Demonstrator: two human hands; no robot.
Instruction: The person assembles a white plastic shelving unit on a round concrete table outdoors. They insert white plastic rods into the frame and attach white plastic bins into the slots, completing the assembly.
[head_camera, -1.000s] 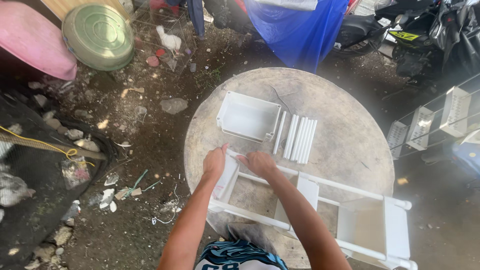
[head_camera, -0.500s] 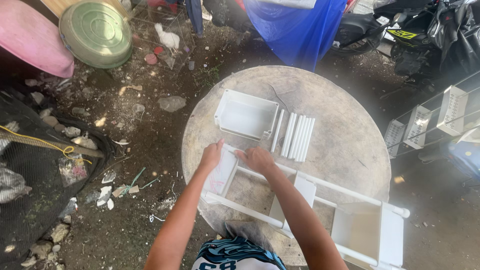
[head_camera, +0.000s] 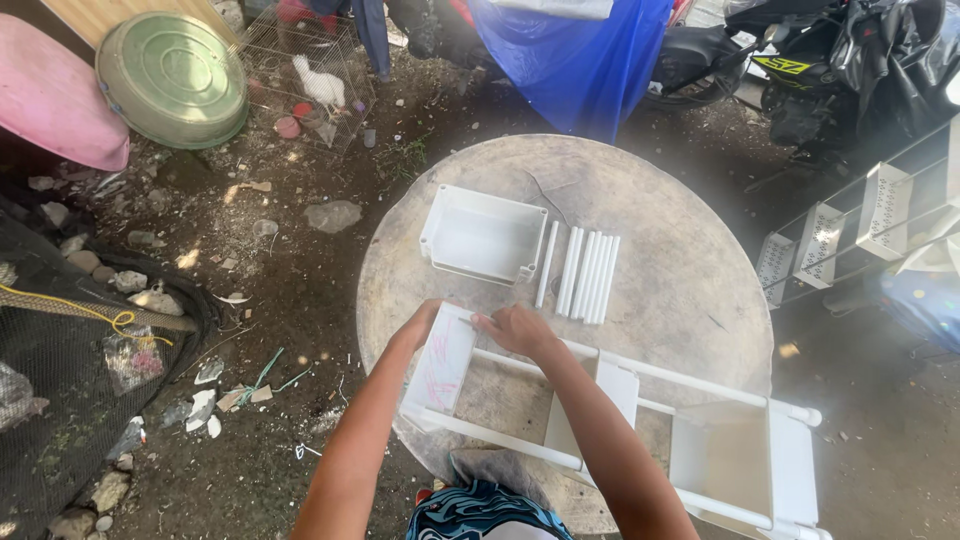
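Rack: white plastic shelf rack (head_camera: 620, 420) lies on its side across the near part of the round table (head_camera: 690, 290), its far end hanging past the table's right edge.
End panel: the rack's left shelf panel (head_camera: 440, 365), marked with faint pink scribbles, sits just under my hands.
Left hand: my left hand (head_camera: 420, 322) rests on the top edge of that panel, fingers curled over it.
Right hand: my right hand (head_camera: 515, 328) grips the rack's upper rail beside the panel, fingers closed around it.
Tray: a loose white tray (head_camera: 484, 235) lies further out on the table.
Tubes: a row of white tubes (head_camera: 585, 275) lies just right of the tray.
Ground: a green basin (head_camera: 172, 78) sits upside down on the dirt, well to the left.
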